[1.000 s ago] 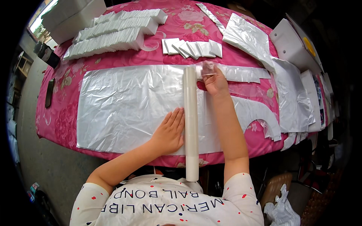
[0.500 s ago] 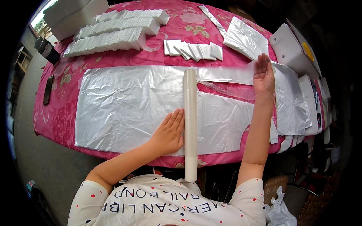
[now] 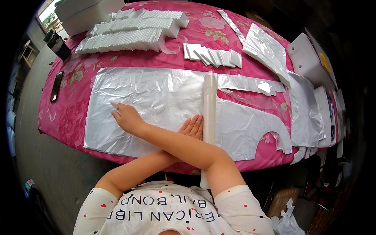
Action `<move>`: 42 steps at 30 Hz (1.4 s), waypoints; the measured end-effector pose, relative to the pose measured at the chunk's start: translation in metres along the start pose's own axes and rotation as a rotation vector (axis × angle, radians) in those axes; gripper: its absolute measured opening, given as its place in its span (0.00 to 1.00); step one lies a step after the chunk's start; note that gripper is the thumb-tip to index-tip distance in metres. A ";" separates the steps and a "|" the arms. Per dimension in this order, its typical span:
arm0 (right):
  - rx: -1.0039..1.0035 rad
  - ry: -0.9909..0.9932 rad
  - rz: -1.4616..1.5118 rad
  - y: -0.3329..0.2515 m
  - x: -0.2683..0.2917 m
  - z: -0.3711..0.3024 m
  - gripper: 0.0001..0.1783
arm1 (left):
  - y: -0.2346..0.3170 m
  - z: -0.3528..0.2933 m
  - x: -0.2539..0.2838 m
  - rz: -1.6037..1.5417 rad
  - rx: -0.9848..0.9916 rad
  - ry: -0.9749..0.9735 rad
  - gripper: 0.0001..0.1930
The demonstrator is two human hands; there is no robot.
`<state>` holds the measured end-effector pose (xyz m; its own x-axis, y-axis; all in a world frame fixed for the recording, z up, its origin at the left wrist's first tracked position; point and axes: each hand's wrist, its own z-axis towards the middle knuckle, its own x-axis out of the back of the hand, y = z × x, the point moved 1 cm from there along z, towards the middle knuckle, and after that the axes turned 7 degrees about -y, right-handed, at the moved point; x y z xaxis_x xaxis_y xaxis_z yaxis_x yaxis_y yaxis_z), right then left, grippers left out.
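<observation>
A thin, silvery plastic apron (image 3: pixel 152 88) lies flat across the table, its strap ends and curved cut-out to the right. Across it stands a long pale tube (image 3: pixel 210 113), its near end sticking out past the table edge. My left hand (image 3: pixel 193 126) rests flat on the plastic, fingers stretched, against the tube's left side. Over my left forearm crosses my right arm. At its end my right hand (image 3: pixel 129 117) is above the left part of the apron, fingers bent in a pinch-like shape. Whether film is between its fingertips is too small to tell.
Several folded white squares (image 3: pixel 213 56) lie beyond the apron, with long rows of packed ones (image 3: pixel 129 35) at the far left. More silvery sheets (image 3: pixel 305 111) and a white box (image 3: pixel 309 58) stand right. A black bottle (image 3: pixel 57 45) and dark phone-like object (image 3: pixel 56 86) sit left.
My right hand has swung from the apron's strap end at the right across to its left part, crossing over my left arm. My left hand stays flat beside the tube.
</observation>
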<state>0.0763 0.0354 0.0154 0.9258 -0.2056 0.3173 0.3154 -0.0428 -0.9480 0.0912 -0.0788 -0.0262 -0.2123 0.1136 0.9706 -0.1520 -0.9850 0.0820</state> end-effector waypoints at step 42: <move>0.605 -0.319 -0.811 0.000 0.017 -0.009 0.28 | -0.090 -0.301 0.117 -1.344 1.026 0.580 0.27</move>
<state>0.0907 0.0234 0.0207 0.3758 -0.0638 0.9245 0.8333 0.4598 -0.3070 -0.2108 0.0627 0.0118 -0.7742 0.6308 -0.0525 0.0643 0.1609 0.9849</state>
